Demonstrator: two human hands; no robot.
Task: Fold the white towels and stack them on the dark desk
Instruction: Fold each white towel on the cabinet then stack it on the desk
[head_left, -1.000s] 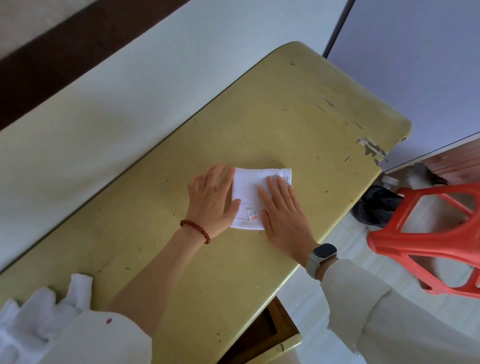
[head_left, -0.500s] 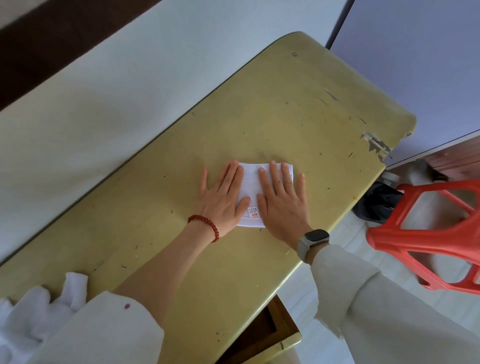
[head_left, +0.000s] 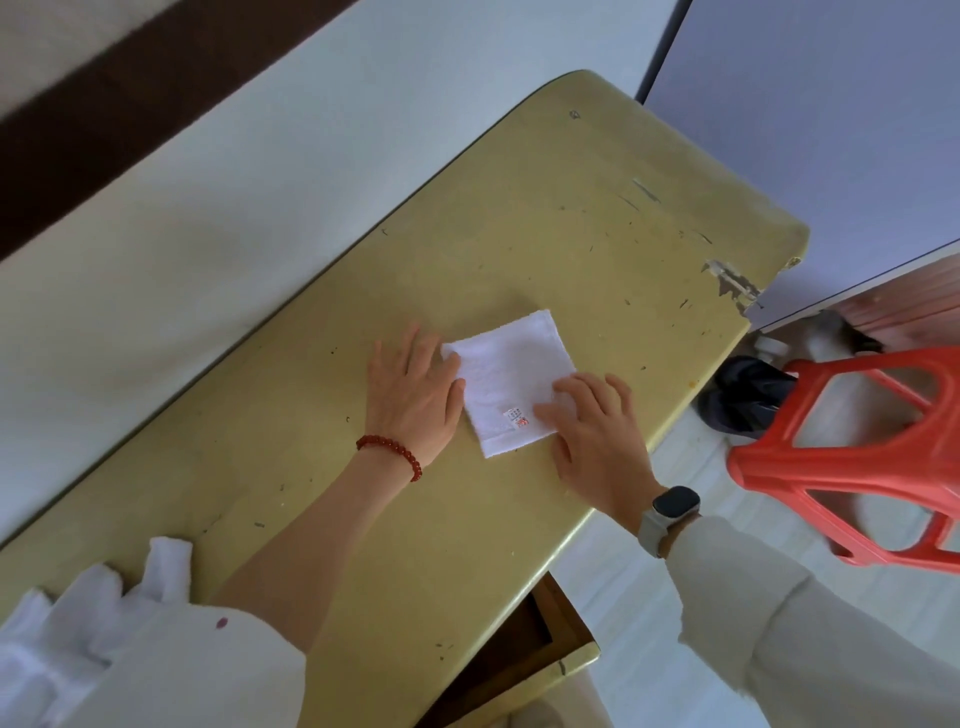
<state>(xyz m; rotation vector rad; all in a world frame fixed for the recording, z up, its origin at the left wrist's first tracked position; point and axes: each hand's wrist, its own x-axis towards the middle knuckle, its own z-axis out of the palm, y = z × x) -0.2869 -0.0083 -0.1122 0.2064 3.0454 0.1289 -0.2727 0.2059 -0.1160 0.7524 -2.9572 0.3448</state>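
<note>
A small white terry towel folded into a square (head_left: 511, 382), with a label near its front edge, lies flat on the scratched yellow-green desk top (head_left: 545, 234). The left hand (head_left: 413, 397) rests flat with fingers extended, its fingertips touching the towel's left edge. The right hand (head_left: 597, 436) presses the towel's right front corner, fingers slightly bent over the cloth. A pile of unfolded white towels (head_left: 78, 613) sits at the desk's near left end. A red plastic stool (head_left: 857, 457) stands right of the desk.
</note>
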